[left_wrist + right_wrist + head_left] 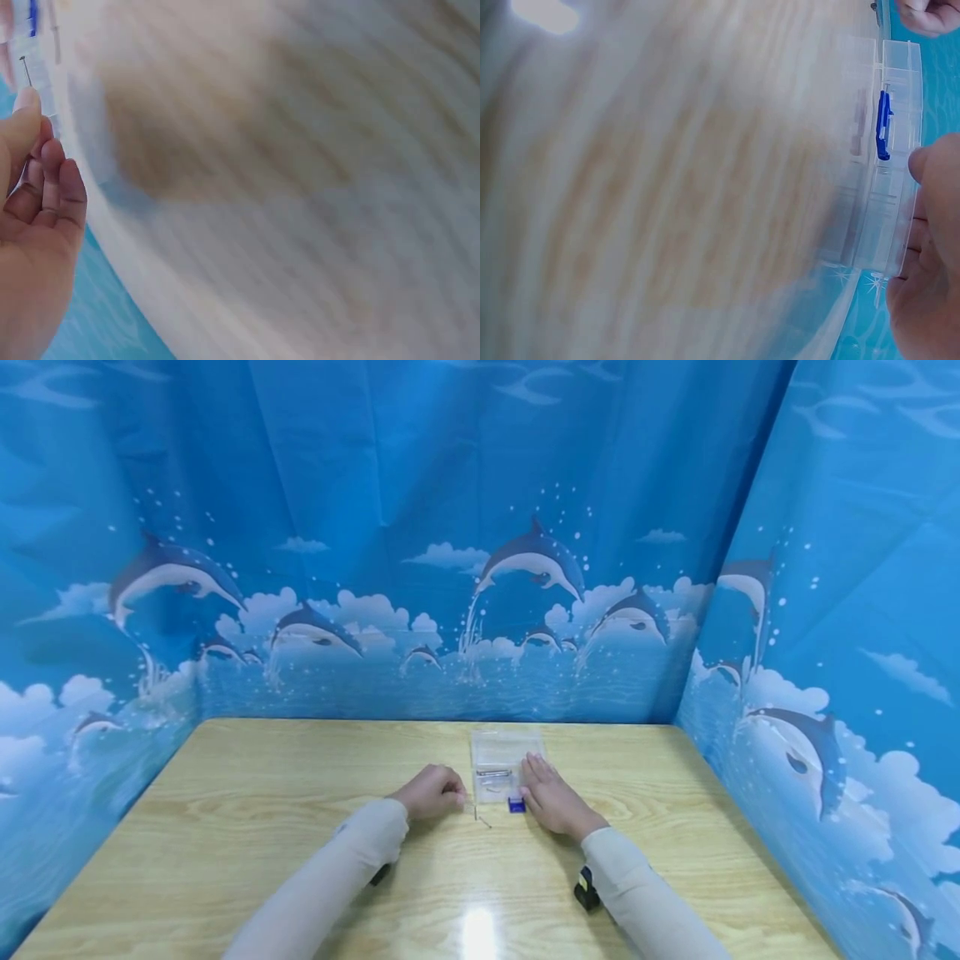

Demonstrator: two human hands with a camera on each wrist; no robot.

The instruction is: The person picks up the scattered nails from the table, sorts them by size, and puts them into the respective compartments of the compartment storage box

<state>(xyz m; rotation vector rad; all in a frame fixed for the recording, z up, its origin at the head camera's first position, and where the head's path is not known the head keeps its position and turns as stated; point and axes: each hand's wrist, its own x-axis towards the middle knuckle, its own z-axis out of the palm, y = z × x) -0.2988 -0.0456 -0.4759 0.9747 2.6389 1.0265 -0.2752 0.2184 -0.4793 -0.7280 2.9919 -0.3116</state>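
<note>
My left hand (432,791) pinches a thin metal nail (26,71) between thumb and forefinger, its head pointing away from the fingertips, just left of a clear plastic box (508,747). The box lies with its lid laid back, and its near part has compartments holding a few slim silver pieces (493,773). A blue latch (517,805) sits on the box's near edge. My right hand (553,797) rests along the right side of the box with its fingers fairly straight, the thumb near the latch. Another small nail-like piece (485,822) lies on the table below the left hand.
The wood-grain table (300,752) extends around the box on all sides. Behind and to the right hangs a blue curtain (420,527) printed with dolphins. A dark wrist device (587,889) sits under the right sleeve.
</note>
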